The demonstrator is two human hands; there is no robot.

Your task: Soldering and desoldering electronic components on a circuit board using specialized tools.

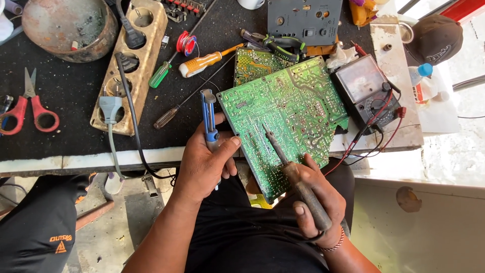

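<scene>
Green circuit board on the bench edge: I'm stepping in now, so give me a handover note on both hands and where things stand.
Left hand: grips the blue desoldering pump and steadies the large green circuit board, solder side up.
Right hand: holds the brown-handled soldering iron, tip on the board's middle.
Nearby: black analogue multimeter, red solder spool.
Done or left: cannot tell which joints are finished.

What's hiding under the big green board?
Behind the big green circuit board peeks a second, smaller green board. The left hand, also holding a blue tool, grips its edge, and the soldering iron rests on top. Its underside is covered.
</scene>
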